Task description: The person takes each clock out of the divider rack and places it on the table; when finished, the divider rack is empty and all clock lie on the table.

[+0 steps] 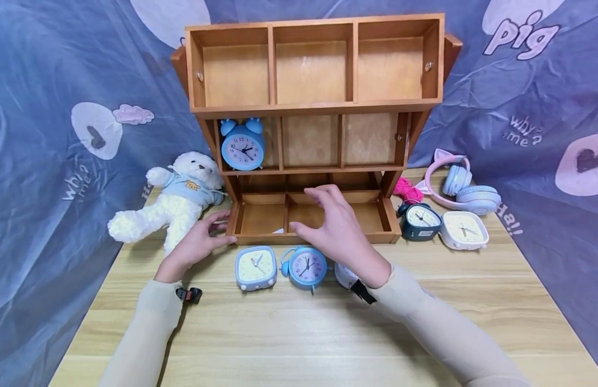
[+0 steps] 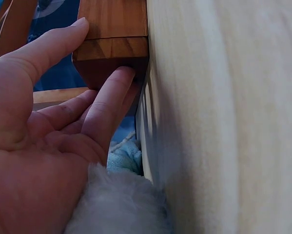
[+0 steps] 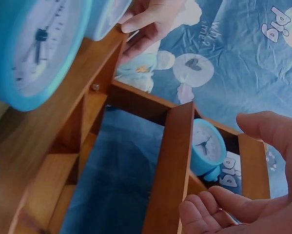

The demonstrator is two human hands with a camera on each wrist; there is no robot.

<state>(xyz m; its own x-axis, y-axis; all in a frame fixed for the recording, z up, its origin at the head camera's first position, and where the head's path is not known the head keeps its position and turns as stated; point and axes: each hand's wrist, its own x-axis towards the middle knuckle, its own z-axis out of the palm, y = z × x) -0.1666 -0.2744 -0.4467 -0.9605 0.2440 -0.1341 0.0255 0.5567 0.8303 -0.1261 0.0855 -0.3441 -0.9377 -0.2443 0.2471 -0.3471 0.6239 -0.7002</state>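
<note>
My left hand (image 1: pixel 198 244) holds the lower left corner of the brown wooden shelf (image 1: pixel 314 107), thumb and fingers on either side of the corner (image 2: pixel 111 48). Over the shelf's bottom tray my right hand (image 1: pixel 335 220) hovers, thumb and fingers spread with nothing between them. A blue twin-bell alarm clock (image 1: pixel 243 146) stands in the left compartment of the middle row. In front of the shelf are a blue square clock (image 1: pixel 256 267) and a blue round alarm clock (image 1: pixel 307 267). A third clock (image 1: pixel 344 276) is partly hidden under my right wrist.
Left of the shelf sits a white teddy bear (image 1: pixel 183 196) in a blue top. On the right are a dark green clock (image 1: pixel 421 221), a white square clock (image 1: pixel 464 230), cat-ear headphones (image 1: pixel 478 199) and a pink item (image 1: pixel 407 190). Blue printed cloth (image 1: pixel 536 91) surrounds the table.
</note>
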